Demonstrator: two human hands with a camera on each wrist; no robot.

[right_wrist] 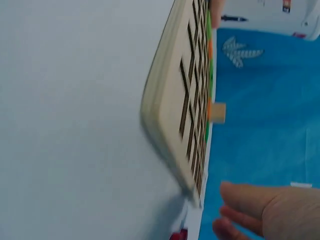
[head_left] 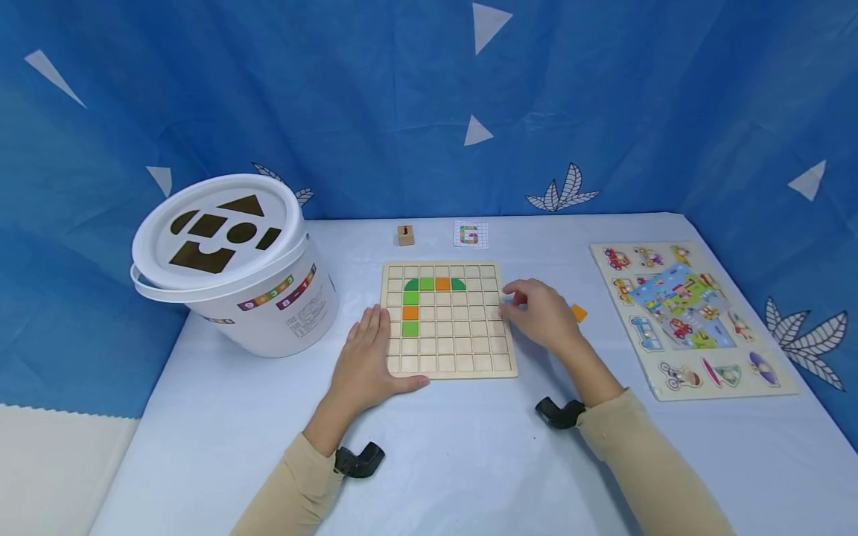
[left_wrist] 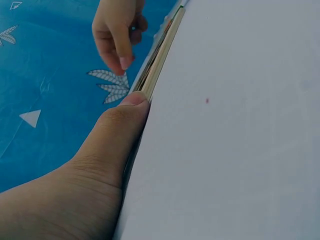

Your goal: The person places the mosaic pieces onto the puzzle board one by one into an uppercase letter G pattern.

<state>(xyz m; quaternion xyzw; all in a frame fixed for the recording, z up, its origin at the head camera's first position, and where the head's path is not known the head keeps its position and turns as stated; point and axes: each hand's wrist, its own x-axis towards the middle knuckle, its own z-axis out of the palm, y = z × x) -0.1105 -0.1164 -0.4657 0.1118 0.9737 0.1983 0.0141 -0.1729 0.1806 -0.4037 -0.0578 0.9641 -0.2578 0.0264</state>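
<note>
A wooden grid board (head_left: 447,356) lies flat on the pale table (head_left: 469,461). In its upper left cells sit green tiles (head_left: 410,298) and orange tiles (head_left: 442,284), forming a hook shape. My left hand (head_left: 367,356) lies flat on the table at the board's left edge, and its thumb (left_wrist: 115,135) presses against the board's rim (left_wrist: 159,62). My right hand (head_left: 539,313) hovers at the board's right edge with fingers loosely bent, fingertips over the rightmost cells; nothing shows between them. The wrist views show the right hand (left_wrist: 116,35) (right_wrist: 265,210) beside the board (right_wrist: 187,100).
A loose orange tile (head_left: 579,313) lies just right of my right hand. Behind the board sit a small wooden cube (head_left: 405,235) and a pattern card (head_left: 471,235). A white bucket with a shape-sorter lid (head_left: 228,260) stands at the left. A vehicle peg puzzle (head_left: 690,316) lies at the right.
</note>
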